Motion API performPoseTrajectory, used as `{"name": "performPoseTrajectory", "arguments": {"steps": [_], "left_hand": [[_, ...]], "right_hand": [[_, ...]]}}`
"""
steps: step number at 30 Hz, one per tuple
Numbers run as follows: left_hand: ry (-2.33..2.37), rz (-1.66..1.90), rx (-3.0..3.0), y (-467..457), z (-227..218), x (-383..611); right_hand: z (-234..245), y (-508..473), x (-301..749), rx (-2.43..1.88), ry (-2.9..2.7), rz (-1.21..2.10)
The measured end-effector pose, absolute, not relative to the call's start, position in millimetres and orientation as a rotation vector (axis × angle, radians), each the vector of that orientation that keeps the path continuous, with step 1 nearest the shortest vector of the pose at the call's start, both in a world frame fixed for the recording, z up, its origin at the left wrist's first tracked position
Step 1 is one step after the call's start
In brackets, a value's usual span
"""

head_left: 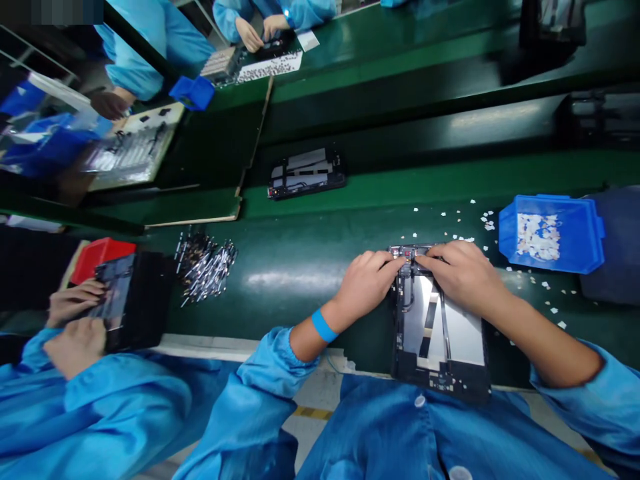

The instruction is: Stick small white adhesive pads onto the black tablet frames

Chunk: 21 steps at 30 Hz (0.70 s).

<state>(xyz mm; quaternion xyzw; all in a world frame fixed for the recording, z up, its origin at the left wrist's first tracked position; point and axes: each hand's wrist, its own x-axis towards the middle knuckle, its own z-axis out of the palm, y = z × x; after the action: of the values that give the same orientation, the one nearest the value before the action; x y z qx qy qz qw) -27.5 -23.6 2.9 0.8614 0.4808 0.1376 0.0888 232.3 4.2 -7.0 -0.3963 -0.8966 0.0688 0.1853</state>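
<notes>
An opened tablet body (440, 333) lies in front of me at the near edge of the green bench (300, 267), its inner boards and silver shields facing up. My left hand (367, 283) has its fingers curled and pinched at the tablet's far end. My right hand (463, 273) rests over the same far end, its fingers pressed down on the parts there. What the fingertips hold is too small to make out. A blue band circles my left wrist.
A blue bin (550, 233) of white scraps stands at the right, with scraps scattered around it. Another open tablet (306, 173) lies on the belt beyond. A pile of small metal parts (205, 267) sits left. A co-worker at the left holds a tablet (125, 300).
</notes>
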Motion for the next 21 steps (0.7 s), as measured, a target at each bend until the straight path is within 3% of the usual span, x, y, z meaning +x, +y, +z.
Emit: {"name": "performPoseTrajectory", "arguments": {"steps": [11, 21], "left_hand": [[1.266, 0.169, 2.928, -15, 3, -32], [1.27, 0.12, 2.809, -8, 9, -27]], "right_hand": [[-7, 6, 230, -0.976, -2.71, -0.029], [-12, 14, 227, -0.912, -2.713, 0.034]]}}
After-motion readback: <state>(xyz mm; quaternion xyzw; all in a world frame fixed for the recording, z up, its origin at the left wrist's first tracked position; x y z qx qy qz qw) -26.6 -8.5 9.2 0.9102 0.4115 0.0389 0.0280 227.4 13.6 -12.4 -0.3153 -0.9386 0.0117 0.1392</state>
